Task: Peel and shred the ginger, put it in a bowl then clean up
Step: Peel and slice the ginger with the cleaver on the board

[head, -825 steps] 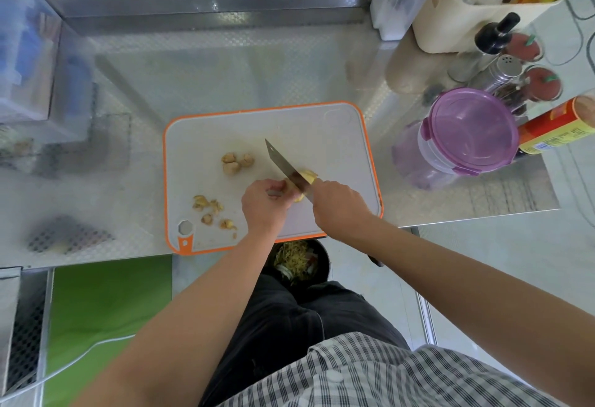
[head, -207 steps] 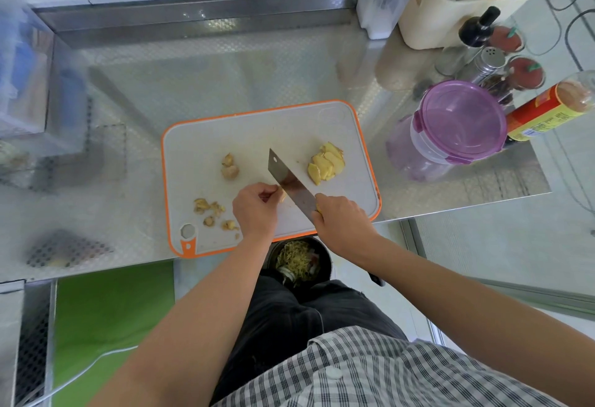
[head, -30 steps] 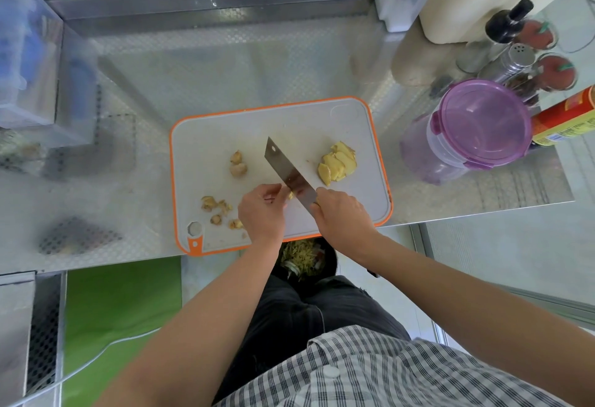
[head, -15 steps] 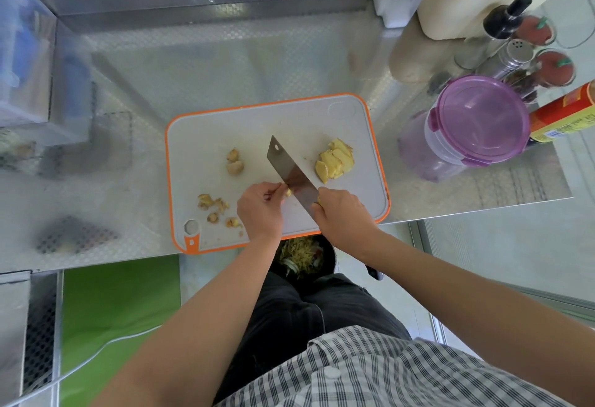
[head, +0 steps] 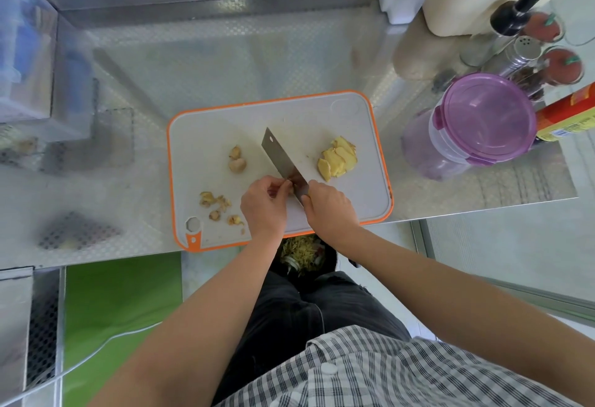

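Board point(head: 225, 123): L hand point(head: 264, 207) hides ginger bit.

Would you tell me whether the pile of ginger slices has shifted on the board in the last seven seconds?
No; the ginger slices lie by the cutting board's right edge, as before.

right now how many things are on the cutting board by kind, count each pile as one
knife, held by the right hand: 1
pile of ginger slices: 1
ginger chunks: 2
scatter of peel scraps: 1
total: 5
The left hand pinches a small piece at the blade, too hidden to count.
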`<control>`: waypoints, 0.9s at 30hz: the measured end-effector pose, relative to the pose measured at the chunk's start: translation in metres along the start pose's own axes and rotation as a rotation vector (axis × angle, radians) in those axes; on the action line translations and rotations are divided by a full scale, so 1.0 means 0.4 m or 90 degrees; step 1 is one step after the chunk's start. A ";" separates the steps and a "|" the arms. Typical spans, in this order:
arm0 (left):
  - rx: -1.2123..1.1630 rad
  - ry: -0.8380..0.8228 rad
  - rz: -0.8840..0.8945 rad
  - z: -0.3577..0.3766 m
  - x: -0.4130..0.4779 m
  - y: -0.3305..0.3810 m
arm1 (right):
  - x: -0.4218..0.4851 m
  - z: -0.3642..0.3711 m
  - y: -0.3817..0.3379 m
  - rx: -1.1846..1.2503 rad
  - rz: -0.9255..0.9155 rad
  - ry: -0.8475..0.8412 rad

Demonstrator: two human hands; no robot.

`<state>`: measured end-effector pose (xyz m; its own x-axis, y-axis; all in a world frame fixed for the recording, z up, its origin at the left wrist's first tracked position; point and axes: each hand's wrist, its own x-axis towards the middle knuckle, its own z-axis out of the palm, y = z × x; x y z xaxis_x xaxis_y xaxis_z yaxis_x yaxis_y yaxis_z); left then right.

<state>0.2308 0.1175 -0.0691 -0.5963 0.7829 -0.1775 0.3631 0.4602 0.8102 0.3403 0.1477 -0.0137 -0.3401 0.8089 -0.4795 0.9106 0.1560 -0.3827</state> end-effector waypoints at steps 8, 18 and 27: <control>0.102 -0.057 0.080 -0.032 0.008 -0.008 | -0.019 -0.035 0.035 0.062 0.002 0.024; 0.033 -0.007 -0.142 -0.015 -0.015 0.008 | -0.046 -0.015 0.009 0.006 -0.032 -0.002; -0.035 -0.008 -0.197 -0.020 -0.007 0.013 | -0.036 -0.013 0.003 -0.048 -0.047 -0.016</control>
<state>0.2285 0.1144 -0.0597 -0.6640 0.6141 -0.4267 0.1265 0.6546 0.7453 0.3476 0.1393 -0.0031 -0.4113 0.7795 -0.4725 0.8979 0.2574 -0.3571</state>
